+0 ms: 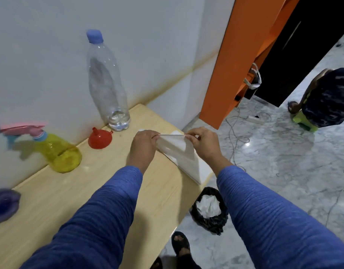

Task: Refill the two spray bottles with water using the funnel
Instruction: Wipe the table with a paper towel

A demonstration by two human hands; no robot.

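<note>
**Hands on the tissue, bottles waiting**

While both hands work at the far right end of the table (pixel 50 200), the left hand (pixel 143 147) and the right hand (pixel 203 144) each pinch the top edge of a white tissue sheet (pixel 177 150), fingers curled and clamped on it, above a flat white stack. Left of the hands, the red funnel (pixel 100 138) rests mouth-down on the table, just beside the clear water bottle (pixel 108 82), which stands upright against the wall with its blue cap on and a little water at the bottom. Farther left stands the yellow spray bottle (pixel 60 152) with its pink trigger head. A blurred purple object (pixel 4 204) sits at the table's left edge. On the floor stands a black-lined bin (pixel 210 210) holding crumpled tissue.
</note>
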